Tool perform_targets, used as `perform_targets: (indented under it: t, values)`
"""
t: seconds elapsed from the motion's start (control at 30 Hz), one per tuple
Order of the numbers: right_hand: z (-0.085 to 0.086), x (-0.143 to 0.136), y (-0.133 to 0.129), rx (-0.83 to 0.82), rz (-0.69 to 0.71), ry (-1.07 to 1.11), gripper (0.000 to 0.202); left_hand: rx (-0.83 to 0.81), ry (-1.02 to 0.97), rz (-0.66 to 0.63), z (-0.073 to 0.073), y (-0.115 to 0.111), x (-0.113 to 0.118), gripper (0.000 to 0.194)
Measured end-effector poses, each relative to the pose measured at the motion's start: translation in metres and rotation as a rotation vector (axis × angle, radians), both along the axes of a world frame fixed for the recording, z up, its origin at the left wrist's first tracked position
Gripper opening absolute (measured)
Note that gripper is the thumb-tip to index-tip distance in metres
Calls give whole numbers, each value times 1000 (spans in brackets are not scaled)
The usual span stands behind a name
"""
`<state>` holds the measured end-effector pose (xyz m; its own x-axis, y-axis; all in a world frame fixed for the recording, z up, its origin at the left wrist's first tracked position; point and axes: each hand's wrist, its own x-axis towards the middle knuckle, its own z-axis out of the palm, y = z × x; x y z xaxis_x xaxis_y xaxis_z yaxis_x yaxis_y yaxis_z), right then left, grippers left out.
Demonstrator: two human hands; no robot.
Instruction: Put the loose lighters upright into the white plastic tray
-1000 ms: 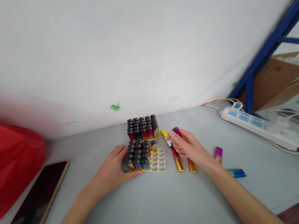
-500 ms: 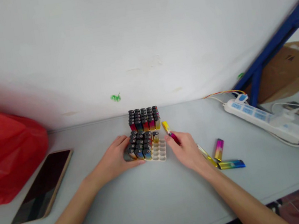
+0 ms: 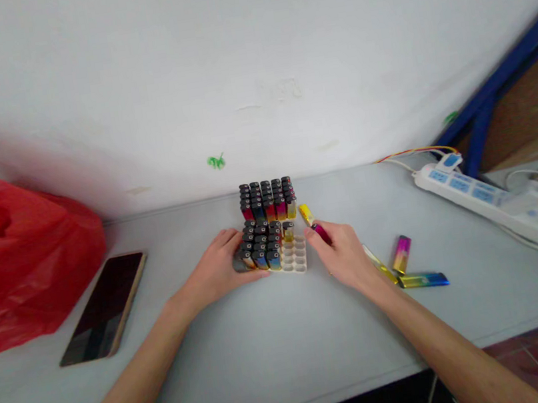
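A person's right hand (image 3: 342,254) pinches a magenta lighter (image 3: 321,231) between thumb and fingertips, its dark cap pointing toward the near tray (image 3: 293,256), just beside the tray's right edge and above the tabletop (image 3: 279,335). The grip at the lighter's lower body leaves the capped end free, seemingly so it can be stood upright like the others. A yellow lighter (image 3: 305,213) lies just beyond the fingertips, between the hand and the far block of lighters (image 3: 267,201).

The left hand (image 3: 219,271) rests flat against the tray's left side, fingers curled together around its corner, apparently bracing the light plastic so it does not slide. The tray is a pale grid of round cells: its left and back rows stand packed with upright black-capped lighters in pink, blue and yellow, while the right-hand cells sit bare.

To the right of the right wrist, loose lighters (image 3: 402,253) with gradient bodies lie flat within easy reach. Farther out, a white power strip (image 3: 486,203) runs along the right, a dark phone (image 3: 106,305) lies face-up on the left, and a red plastic bag (image 3: 20,265) slumps against the white wall (image 3: 228,66).
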<state>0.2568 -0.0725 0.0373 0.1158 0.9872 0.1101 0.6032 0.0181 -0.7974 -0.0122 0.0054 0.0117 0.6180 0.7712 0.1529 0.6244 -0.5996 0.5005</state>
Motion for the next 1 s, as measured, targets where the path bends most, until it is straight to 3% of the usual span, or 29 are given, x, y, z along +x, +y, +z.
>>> perform_targets:
  t: [0.2, 0.3, 0.4, 0.5, 0.73, 1.0]
  values:
    - [-3, 4, 0, -13, 11, -32, 40, 22, 8, 2, -3, 1, -2, 62]
    - [-3, 9, -1, 9, 82, -30, 34, 13, 12, 11, -3, 2, -2, 59]
    - [-3, 13, 0, 141, 179, -122, 34, 5, 11, 10, -2, 1, -1, 58]
    - [-1, 17, 1, 259, 186, -239, 40, 7, 13, 11, 0, 0, 1, 60]
    - [2, 19, -1, 160, 222, -134, 40, 16, 22, 9, 3, -2, 3, 57]
    - [-13, 8, 2, 241, 273, -345, 32, 25, 28, 9, 2, -1, 4, 59]
